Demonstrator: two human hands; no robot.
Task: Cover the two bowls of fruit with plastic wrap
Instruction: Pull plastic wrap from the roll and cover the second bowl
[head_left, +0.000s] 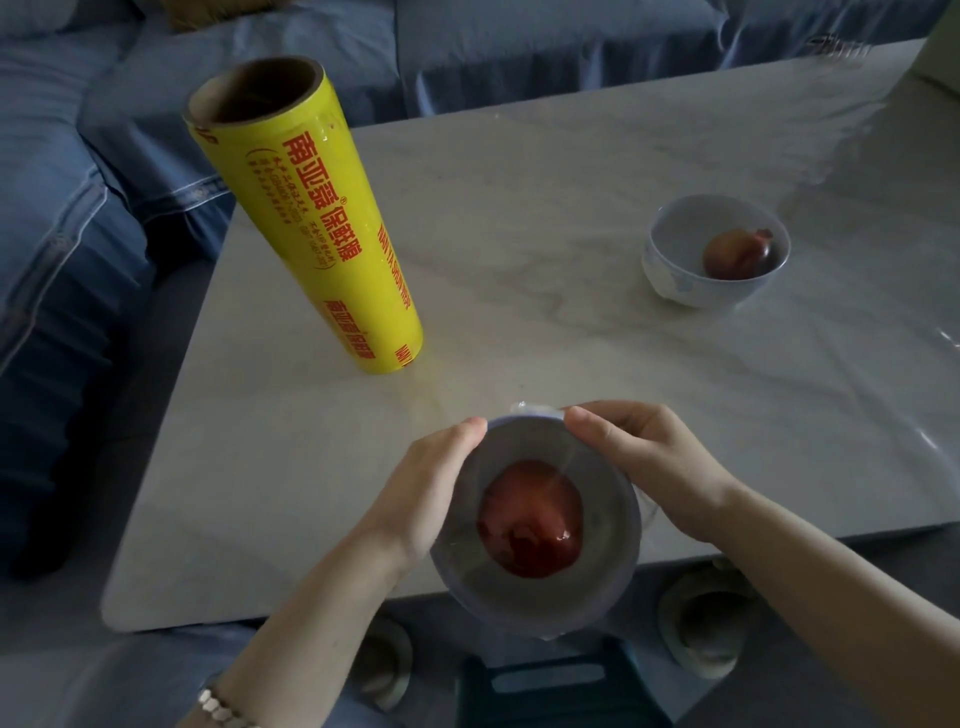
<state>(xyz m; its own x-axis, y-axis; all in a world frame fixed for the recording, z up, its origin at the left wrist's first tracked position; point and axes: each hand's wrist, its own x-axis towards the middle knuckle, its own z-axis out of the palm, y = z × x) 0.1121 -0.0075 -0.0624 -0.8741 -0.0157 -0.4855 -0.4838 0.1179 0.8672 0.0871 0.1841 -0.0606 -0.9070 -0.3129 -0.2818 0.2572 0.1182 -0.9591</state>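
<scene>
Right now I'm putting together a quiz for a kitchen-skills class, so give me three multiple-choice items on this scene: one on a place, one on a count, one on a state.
1. Where is the yellow plastic wrap roll?
A. on the floor
B. upright on the table
C. lying flat

2. How many bowls show?
A. one
B. two
C. three

3. What state is the near bowl in?
A. held in both hands, film over it
B. upside down
C. empty

Key:
1. B, the roll stands on end on the marble top.
2. B, only the near bowl and the far bowl show.
3. A, the left hand and right hand grip its sides, and film hazes the red fruit.
</scene>
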